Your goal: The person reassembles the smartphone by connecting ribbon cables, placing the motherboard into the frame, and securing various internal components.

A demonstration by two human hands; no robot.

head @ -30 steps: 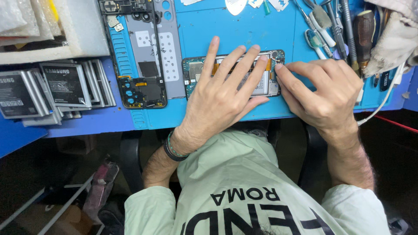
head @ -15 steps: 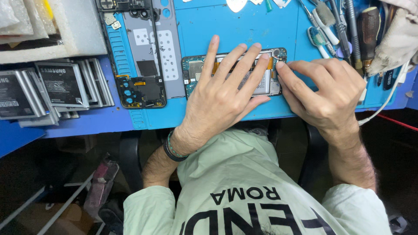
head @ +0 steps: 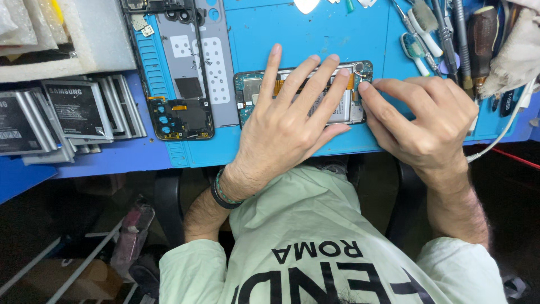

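Observation:
An opened phone with its back off lies on a blue work mat, its circuit boards and battery exposed. My left hand lies flat across it, fingers spread, pressing it down. My right hand is at the phone's right end, fingertips pinched against the edge near the top right corner. What the fingertips hold is hidden. A dark bracelet sits on my left wrist.
A grey phone back cover and a dark frame part lie left of the phone. A stack of flat batteries stands at the left. Tweezers, brushes and screwdrivers crowd the mat's top right, with a white cable beside them.
Both hands stay on the phone. My right fingertips have shifted slightly along its right end; the view has drifted a little.

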